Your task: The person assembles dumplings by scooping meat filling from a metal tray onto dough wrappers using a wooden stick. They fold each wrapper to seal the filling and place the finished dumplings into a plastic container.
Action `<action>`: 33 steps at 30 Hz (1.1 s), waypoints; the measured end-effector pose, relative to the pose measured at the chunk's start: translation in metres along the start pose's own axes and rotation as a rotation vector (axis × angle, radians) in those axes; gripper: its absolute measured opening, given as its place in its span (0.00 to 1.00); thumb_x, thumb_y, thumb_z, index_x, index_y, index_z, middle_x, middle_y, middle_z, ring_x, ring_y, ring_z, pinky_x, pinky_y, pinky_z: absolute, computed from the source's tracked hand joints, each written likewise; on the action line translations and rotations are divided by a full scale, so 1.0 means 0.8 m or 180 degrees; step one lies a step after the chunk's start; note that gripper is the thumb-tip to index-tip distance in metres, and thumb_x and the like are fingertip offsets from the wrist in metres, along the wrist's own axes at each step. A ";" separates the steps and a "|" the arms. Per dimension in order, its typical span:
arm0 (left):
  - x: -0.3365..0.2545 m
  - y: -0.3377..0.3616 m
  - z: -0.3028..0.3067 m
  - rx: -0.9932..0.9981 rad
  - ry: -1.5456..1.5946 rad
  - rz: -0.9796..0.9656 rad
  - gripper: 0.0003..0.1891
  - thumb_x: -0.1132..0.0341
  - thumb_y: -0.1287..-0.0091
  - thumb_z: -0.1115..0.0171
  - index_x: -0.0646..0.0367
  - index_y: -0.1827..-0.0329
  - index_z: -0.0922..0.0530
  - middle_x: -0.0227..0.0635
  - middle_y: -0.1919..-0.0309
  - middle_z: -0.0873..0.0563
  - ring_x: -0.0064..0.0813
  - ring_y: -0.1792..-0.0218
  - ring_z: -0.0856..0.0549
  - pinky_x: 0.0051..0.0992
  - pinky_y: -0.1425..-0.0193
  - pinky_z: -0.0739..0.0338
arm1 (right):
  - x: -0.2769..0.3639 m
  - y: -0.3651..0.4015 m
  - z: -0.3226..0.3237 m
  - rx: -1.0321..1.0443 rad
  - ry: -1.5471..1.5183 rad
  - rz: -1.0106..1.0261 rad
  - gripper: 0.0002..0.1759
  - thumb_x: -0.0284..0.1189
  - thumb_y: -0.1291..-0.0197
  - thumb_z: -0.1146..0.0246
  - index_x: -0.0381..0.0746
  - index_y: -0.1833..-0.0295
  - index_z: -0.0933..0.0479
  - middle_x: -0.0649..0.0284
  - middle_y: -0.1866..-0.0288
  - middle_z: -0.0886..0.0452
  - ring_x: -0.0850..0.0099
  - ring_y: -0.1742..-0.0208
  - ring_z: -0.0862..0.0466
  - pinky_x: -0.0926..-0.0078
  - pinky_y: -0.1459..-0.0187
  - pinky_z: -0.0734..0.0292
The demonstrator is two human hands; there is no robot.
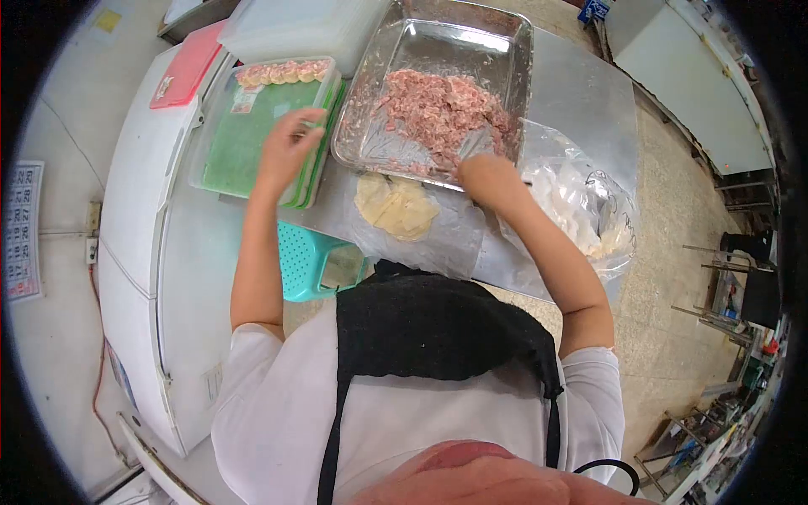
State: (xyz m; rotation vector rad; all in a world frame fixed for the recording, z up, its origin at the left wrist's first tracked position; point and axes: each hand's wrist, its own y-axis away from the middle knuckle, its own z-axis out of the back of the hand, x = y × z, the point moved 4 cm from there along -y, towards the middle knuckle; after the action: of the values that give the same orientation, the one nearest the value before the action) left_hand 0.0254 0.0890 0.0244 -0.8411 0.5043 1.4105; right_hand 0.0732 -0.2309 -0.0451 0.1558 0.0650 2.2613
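My left hand (289, 153) is above the near right side of a green-bottomed plastic tray (240, 151), fingers half curled and apart, slightly blurred; nothing shows in them. A row of small filled dumplings (283, 72) lines the tray's far edge. At the near rim of a metal pan (349, 126), my right hand (492, 179) is closed around something mostly hidden; a small dark end sticks out by the wrist. Ground meat (442, 109) lies heaped in the pan. Between my hands, pale round wrappers (396, 206) are stacked on a plastic sheet (454, 248).
Right of the pan is a clear plastic bag (581, 202) with pale contents. A translucent lidded box (299, 32) and a pink lid (187, 67) are at the back left. A turquoise stool (305, 261) stands below the table edge, beside a white freezer (189, 278).
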 end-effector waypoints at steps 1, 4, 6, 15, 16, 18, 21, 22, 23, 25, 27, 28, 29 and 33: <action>0.017 -0.004 0.024 -0.0294 -0.0058 0.0004 0.18 0.69 0.37 0.37 0.55 0.43 0.23 0.31 0.51 0.17 0.23 0.57 0.18 0.21 0.53 0.24 | 0.013 0.001 -0.001 -0.0248 -0.0010 0.0210 0.10 0.31 0.48 0.42 0.37 0.72 0.17 0.51 0.72 0.16 0.56 0.66 0.14 0.56 0.66 0.20; 0.077 -0.027 0.095 -0.1037 -0.0380 0.0105 0.20 0.69 0.39 0.36 0.55 0.42 0.24 0.33 0.50 0.18 0.27 0.57 0.17 0.24 0.52 0.24 | -0.001 0.008 0.026 0.0270 0.0007 -0.0103 0.13 0.33 0.44 0.43 0.37 0.71 0.17 0.51 0.73 0.17 0.55 0.66 0.15 0.55 0.65 0.21; 0.131 -0.052 0.146 -0.1445 -0.0630 0.0191 0.21 0.68 0.40 0.35 0.54 0.42 0.24 0.34 0.49 0.18 0.29 0.57 0.17 0.26 0.51 0.23 | -0.010 0.018 0.041 0.0306 -0.0262 -0.0259 0.20 0.40 0.37 0.46 0.36 0.71 0.19 0.50 0.70 0.18 0.51 0.65 0.17 0.53 0.62 0.24; 0.269 -0.170 0.197 -0.0739 -0.2775 -0.0152 0.28 0.60 0.44 0.31 0.52 0.40 0.26 0.42 0.49 0.19 0.42 0.51 0.18 0.38 0.45 0.25 | 0.008 0.038 0.070 -0.0504 -0.1196 -0.1107 0.19 0.40 0.35 0.43 0.32 0.67 0.23 0.44 0.73 0.24 0.48 0.70 0.22 0.58 0.68 0.30; 0.266 -0.173 0.198 -0.0639 -0.2606 -0.0109 0.25 0.59 0.44 0.32 0.53 0.42 0.24 0.42 0.51 0.18 0.42 0.51 0.18 0.37 0.46 0.25 | 0.015 0.037 0.071 -0.0407 -0.1282 -0.1266 0.19 0.40 0.35 0.43 0.33 0.67 0.23 0.45 0.72 0.23 0.47 0.69 0.22 0.57 0.67 0.29; 0.277 -0.181 0.201 -0.0520 -0.2420 -0.0096 0.23 0.59 0.43 0.32 0.54 0.45 0.22 0.42 0.53 0.18 0.42 0.52 0.18 0.37 0.46 0.25 | 0.028 0.035 0.069 -0.0317 -0.1366 -0.1465 0.19 0.41 0.35 0.44 0.34 0.67 0.23 0.45 0.70 0.22 0.46 0.67 0.22 0.56 0.66 0.29; 0.292 -0.189 0.206 -0.0479 -0.1959 -0.0086 0.17 0.58 0.42 0.33 0.58 0.53 0.18 0.42 0.58 0.15 0.42 0.55 0.17 0.36 0.49 0.24 | 0.044 0.033 0.070 -0.0442 -0.1523 -0.1638 0.19 0.40 0.35 0.42 0.34 0.67 0.23 0.46 0.73 0.23 0.47 0.70 0.23 0.58 0.69 0.30; 0.284 -0.188 0.207 -0.0415 -0.1823 0.0025 0.15 0.59 0.42 0.34 0.59 0.57 0.17 0.42 0.60 0.14 0.41 0.57 0.16 0.35 0.51 0.24 | 0.050 0.031 0.075 -0.0430 -0.1527 -0.1685 0.19 0.40 0.35 0.42 0.33 0.68 0.24 0.46 0.73 0.23 0.48 0.71 0.23 0.59 0.70 0.31; 0.280 -0.189 0.210 -0.0355 -0.1688 0.0137 0.14 0.59 0.41 0.34 0.60 0.60 0.16 0.42 0.63 0.14 0.40 0.59 0.16 0.34 0.52 0.24 | 0.056 0.028 0.078 -0.0421 -0.1530 -0.1726 0.19 0.40 0.35 0.42 0.33 0.69 0.24 0.47 0.74 0.23 0.49 0.72 0.23 0.60 0.70 0.31; 0.288 -0.196 0.216 -0.0143 -0.1409 0.0259 0.14 0.59 0.41 0.34 0.60 0.60 0.16 0.42 0.63 0.13 0.39 0.60 0.15 0.34 0.53 0.24 | 0.066 0.022 0.083 -0.0440 -0.1463 -0.1715 0.19 0.39 0.35 0.42 0.33 0.68 0.23 0.47 0.73 0.23 0.49 0.72 0.23 0.60 0.70 0.30; 0.287 -0.199 0.219 0.0075 -0.1136 0.0386 0.14 0.60 0.41 0.34 0.60 0.59 0.16 0.41 0.63 0.13 0.38 0.61 0.15 0.33 0.54 0.23 | 0.075 0.017 0.085 -0.0452 -0.1405 -0.1700 0.18 0.39 0.35 0.42 0.33 0.67 0.22 0.47 0.73 0.22 0.49 0.71 0.22 0.60 0.69 0.30; 0.279 -0.200 0.219 0.0010 -0.1371 0.0423 0.13 0.59 0.41 0.35 0.60 0.60 0.16 0.41 0.63 0.13 0.38 0.61 0.15 0.32 0.54 0.24 | 0.080 0.014 0.085 -0.0480 -0.1452 -0.1672 0.17 0.39 0.35 0.42 0.33 0.65 0.21 0.46 0.72 0.22 0.49 0.70 0.22 0.60 0.69 0.29; 0.276 -0.200 0.220 -0.0054 -0.1606 0.0459 0.13 0.59 0.40 0.36 0.60 0.61 0.16 0.41 0.63 0.13 0.37 0.60 0.15 0.32 0.54 0.24 | 0.084 0.011 0.085 -0.0511 -0.1500 -0.1645 0.17 0.38 0.35 0.41 0.34 0.64 0.20 0.46 0.72 0.22 0.49 0.70 0.21 0.60 0.68 0.29; 0.301 -0.209 0.213 -0.0036 -0.1090 0.0084 0.14 0.61 0.39 0.39 0.58 0.55 0.18 0.41 0.61 0.13 0.37 0.59 0.15 0.33 0.53 0.24 | 0.095 0.006 0.080 -0.0560 -0.1506 -0.1583 0.15 0.38 0.36 0.41 0.35 0.61 0.19 0.46 0.71 0.21 0.49 0.69 0.21 0.60 0.67 0.28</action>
State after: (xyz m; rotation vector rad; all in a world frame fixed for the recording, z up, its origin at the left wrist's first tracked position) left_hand 0.1903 0.3825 -0.0147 -0.5858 0.2459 1.5443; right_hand 0.0297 -0.1758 0.0258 0.5154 -0.3123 1.6777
